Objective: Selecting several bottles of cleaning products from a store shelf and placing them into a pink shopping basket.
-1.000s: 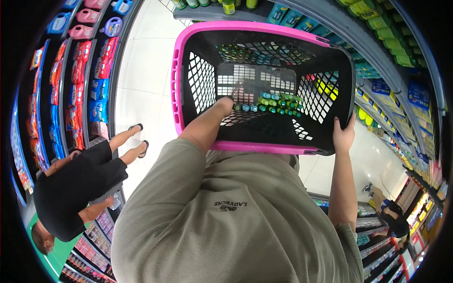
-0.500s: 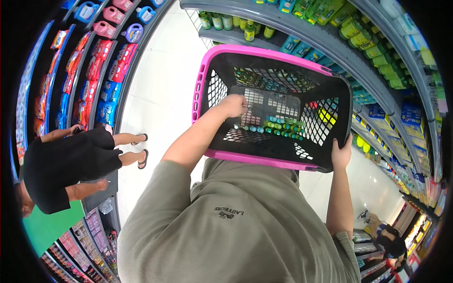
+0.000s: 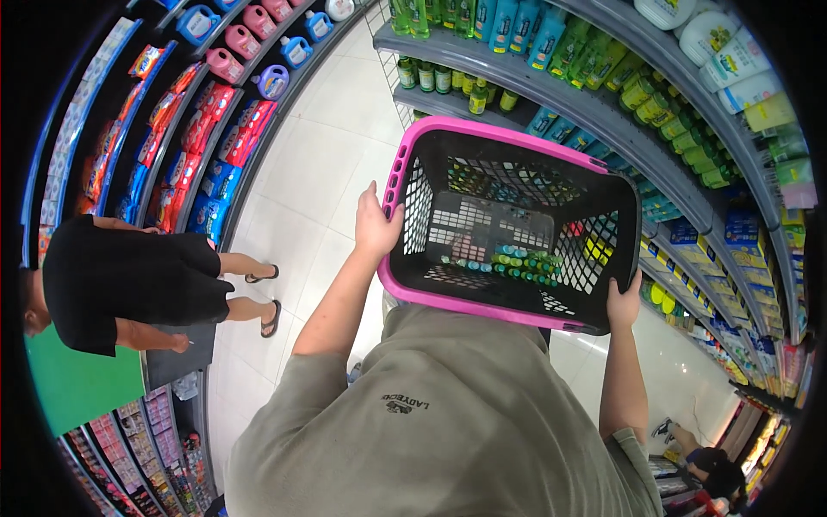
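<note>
A black plastic shopping basket point(image 3: 517, 308) with a pink rim is held tilted in front of my body, its mouth facing me. My left hand point(image 3: 377, 226) grips the left end of the pink rim, thumb pointing up along the outside, the other fingers partly hidden by the rim. At the basket's lower right corner my right hand point(image 3: 624, 305) is closed around the black edge. Small green and blue shapes like bottles show low in the basket; whether they lie inside or show through the mesh, I cannot tell.
Shelves of green and blue bottles point(image 3: 521, 33) curve along the far and right sides, close to the basket. Left stand shelves of detergent jugs point(image 3: 224, 65) and red packs point(image 3: 207, 116). A person in black point(image 3: 138, 276) stands at left; another person point(image 3: 717, 470) is at lower right.
My left hand has moved out of the basket's inside to its left rim and taken hold there. The right hand keeps its grip. The basket sits slightly lower and further right in view.
</note>
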### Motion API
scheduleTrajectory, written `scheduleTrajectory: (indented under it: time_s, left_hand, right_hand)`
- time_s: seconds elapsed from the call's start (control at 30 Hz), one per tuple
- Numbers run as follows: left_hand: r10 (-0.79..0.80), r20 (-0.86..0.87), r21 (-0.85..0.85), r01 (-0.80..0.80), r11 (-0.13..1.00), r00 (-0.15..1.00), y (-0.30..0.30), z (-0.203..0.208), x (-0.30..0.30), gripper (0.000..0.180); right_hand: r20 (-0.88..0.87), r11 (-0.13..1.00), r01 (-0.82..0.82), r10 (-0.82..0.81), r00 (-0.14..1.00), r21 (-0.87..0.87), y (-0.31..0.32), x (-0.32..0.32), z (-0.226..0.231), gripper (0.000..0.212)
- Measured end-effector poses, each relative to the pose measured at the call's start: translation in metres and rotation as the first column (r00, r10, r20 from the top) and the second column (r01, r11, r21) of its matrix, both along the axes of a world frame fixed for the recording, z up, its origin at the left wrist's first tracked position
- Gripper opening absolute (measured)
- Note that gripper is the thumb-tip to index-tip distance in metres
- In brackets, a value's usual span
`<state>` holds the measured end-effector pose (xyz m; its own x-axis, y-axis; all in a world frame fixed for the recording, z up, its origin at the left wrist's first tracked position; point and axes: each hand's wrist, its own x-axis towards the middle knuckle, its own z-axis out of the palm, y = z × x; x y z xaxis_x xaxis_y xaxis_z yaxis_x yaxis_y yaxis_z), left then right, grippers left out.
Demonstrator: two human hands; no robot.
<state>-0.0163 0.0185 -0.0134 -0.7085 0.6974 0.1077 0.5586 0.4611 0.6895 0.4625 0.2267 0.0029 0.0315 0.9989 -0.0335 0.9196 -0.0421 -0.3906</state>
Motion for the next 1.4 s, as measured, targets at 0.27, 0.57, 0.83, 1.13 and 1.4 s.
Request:
scheduleTrajectory:
  time_s: [0.27,0.57,0.83,1.13,1.4]
  left_hand:
    - [-0.087,-0.312,0.028,0.101,0.995,0.946,0.031,0.035,-0.016,0.063]
    - [0.089,-0.307,0.412,0.048,0.910,0.947,0.205,0.163,-0.115,0.039]
    - [0.090,-0.114,0.386,-0.040,0.922,0.989,0.298,0.191,-0.184,0.049]
    - [0.108,-0.118,0.277,-0.071,0.958,0.987,0.318,0.177,-0.196,0.051]
    - [0.066,-0.463,0.521,0.211,0.827,0.884,0.259,0.177,-0.140,0.038]
  right_hand:
    - [0.012,0.999,0.015,-0.014,1.000,-0.051,-0.003,-0.006,0.010,0.075]
    - [0.013,0.999,0.024,-0.023,1.000,-0.043,-0.003,-0.003,0.005,0.075]
    - [-0.004,0.999,0.028,-0.029,1.000,-0.045,-0.001,-0.003,0.004,0.073]
    - [-0.017,0.999,0.012,-0.013,1.000,-0.041,-0.003,-0.008,0.012,0.073]
    - [-0.029,1.000,-0.011,0.011,1.000,-0.019,-0.004,-0.006,0.011,0.069]
